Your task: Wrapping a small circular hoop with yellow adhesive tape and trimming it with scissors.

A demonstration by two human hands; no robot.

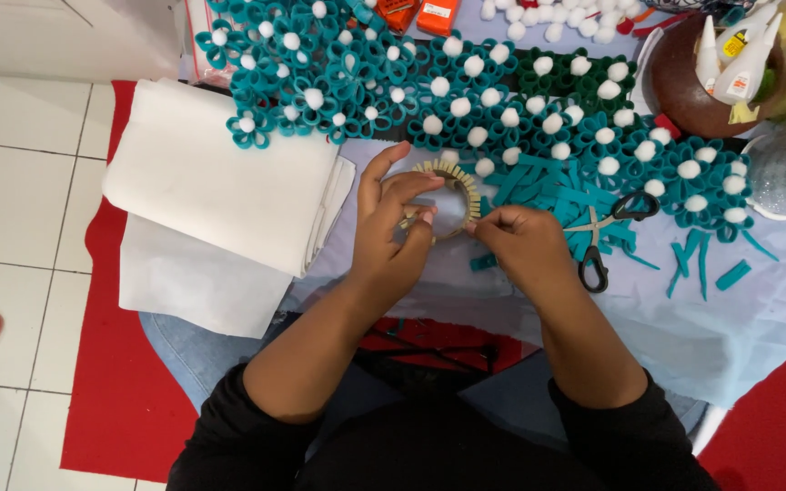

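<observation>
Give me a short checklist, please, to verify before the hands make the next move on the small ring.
1. Left hand grips the ring: ok.
2. Right hand pinches the ring's edge with its fingertips: ok.
3. Scissors lie close beside the right hand, blades shut: ok.
4. Loose teal strips are near the ring: ok.
5. Glue bottles stand in the brown bowl; whether capped: cannot tell.
6. Ring is fully covered with pieces: not ok, part is bare.

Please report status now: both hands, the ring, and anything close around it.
Left hand and right hand both gripping small tan ring. Ring held above pale cloth. Scissors and teal felt strips right beside.
</observation>
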